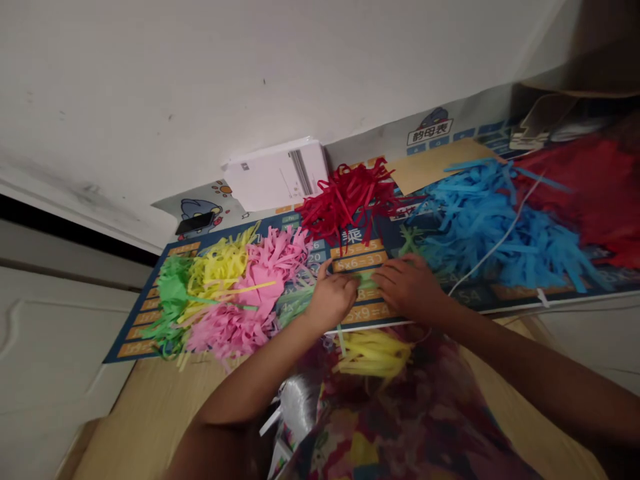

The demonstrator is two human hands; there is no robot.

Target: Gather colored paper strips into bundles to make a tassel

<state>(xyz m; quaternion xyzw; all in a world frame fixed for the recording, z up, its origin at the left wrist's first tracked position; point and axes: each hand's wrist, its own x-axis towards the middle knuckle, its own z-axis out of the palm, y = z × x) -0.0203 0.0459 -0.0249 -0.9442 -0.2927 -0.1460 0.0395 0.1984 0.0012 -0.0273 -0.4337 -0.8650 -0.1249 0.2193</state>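
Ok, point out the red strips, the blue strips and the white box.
red strips [350, 197], head view, middle of the pile
blue strips [480, 220], head view, middle of the pile
white box [275, 175], head view, top face

pink strips [255, 293]: thin matt paper | mat [470, 300]: glossy printed plastic | tabletop [150, 407]: smooth pale wood at 7 o'clock

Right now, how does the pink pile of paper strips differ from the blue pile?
The pink pile lies left of the hands, wedged against a yellow pile; the blue pile lies right of them, against a red heap. The blue pile spreads wider than the pink. A white cord crosses the blue pile, none the pink. Both are loose paper strips on the printed mat.
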